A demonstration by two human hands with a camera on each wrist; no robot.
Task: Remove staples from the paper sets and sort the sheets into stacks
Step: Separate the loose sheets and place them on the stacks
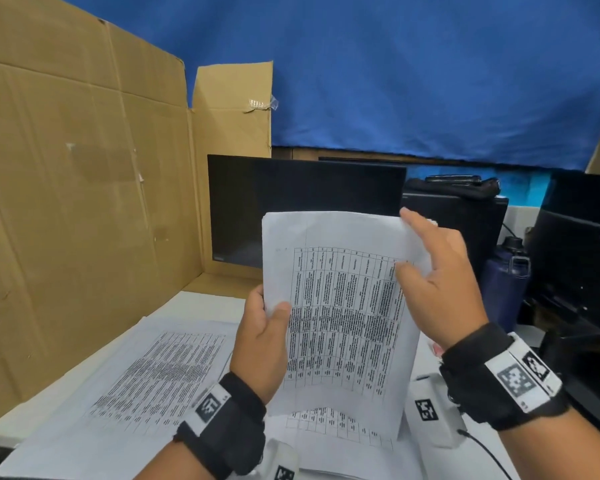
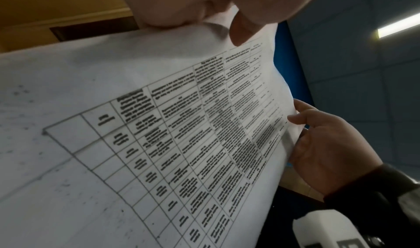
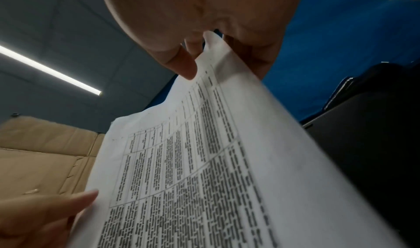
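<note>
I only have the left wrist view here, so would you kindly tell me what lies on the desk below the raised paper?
Observer: A stack of printed sheets lies flat on the desk, left of the held paper set.
Operator: Thank you. Where does the left hand hold it?
Observer: The left hand grips the set's left edge, thumb on the printed face.
Operator: And how does the right hand hold its corner?
Observer: The right hand pinches the top right corner, thumb in front, index finger pointing up.
Operator: Is a staple visible there?
Observer: No view shows one clearly.
</note>
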